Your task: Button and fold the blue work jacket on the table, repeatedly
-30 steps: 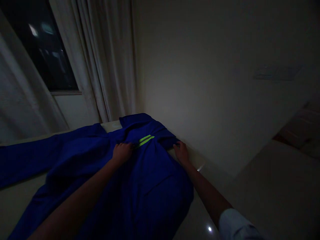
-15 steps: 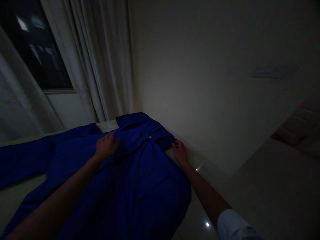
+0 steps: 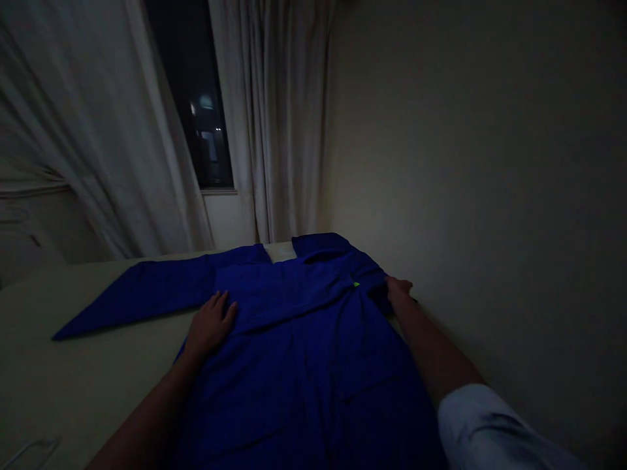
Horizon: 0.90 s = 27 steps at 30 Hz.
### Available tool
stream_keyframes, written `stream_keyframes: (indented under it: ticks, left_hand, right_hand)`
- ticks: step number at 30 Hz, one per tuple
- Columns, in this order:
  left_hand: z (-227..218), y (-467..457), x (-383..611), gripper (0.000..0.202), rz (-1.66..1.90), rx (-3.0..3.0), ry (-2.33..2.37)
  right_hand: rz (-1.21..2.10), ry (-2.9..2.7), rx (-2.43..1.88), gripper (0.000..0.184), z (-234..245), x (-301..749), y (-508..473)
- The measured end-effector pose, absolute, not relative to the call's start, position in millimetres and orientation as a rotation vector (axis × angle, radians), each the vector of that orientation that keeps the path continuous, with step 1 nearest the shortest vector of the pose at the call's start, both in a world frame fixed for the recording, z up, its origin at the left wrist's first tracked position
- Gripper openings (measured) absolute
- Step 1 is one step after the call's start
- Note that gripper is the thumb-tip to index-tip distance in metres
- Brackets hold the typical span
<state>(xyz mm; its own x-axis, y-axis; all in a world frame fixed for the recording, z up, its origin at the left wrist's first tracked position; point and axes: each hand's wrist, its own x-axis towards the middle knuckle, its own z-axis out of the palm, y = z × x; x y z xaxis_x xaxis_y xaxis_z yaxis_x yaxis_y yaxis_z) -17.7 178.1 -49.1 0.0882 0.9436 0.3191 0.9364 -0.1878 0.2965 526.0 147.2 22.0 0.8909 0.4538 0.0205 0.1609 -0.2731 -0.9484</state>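
Note:
A dark blue long-sleeved garment (image 3: 313, 352) lies spread out, with a small yellow-green tag (image 3: 356, 284) near its middle seam. One sleeve (image 3: 161, 287) stretches out to the left; the other side runs toward my right hand. My left hand (image 3: 211, 324) rests on the garment's left edge, palm down, fingers apart and holding nothing. At the far right edge of the cloth, my right hand (image 3: 400, 290) has its fingers closed around the end of the right sleeve, partly hidden by the hand itself.
The garment lies on a pale tabletop (image 3: 98, 378). Behind it hang light curtains (image 3: 289, 130) beside a dark window (image 3: 210, 130). A plain wall (image 3: 465, 163) rises close along the right. A thin pale cord-like thing (image 3: 39, 447) lies at the lower left.
The view has turned left. My left hand has moved from the upper middle of the cloth to its left edge. My right hand stays by the right sleeve end, and the cloth looks flatter.

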Motion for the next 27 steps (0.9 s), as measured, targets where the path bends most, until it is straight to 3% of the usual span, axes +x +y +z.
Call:
stream_keyframes:
  ticks: [4, 8, 11, 19, 23, 27]
  left_hand:
    - [-44, 178, -18, 0.075, 0.831, 2.234, 1.953]
    - [-38, 175, -24, 0.072, 1.045, 1.956, 1.89]
    - [-34, 171, -28, 0.068, 1.161, 1.711, 1.874]
    - [-30, 167, -31, 0.066, 1.189, 1.606, 1.839]
    - [-32, 166, -31, 0.068, 1.192, 1.614, 1.835]
    - [-25, 168, -34, 0.065, 1.18, 1.663, 1.751]
  right_hand:
    - [-0.042, -0.771, -1.79, 0.07, 51, 491, 164]
    - [-0.459, -2.17, -1.272, 0.047, 40, 440, 158]
    - [-0.454, -2.736, -1.002, 0.035, 17, 419, 137]
    - [0.071, -2.45, -1.428, 0.04, 18, 424, 102]
    - [0.049, -2.24, -1.488, 0.057, 23, 407, 100]
    - [0.072, -2.315, -1.44, 0.053, 13, 391, 100]
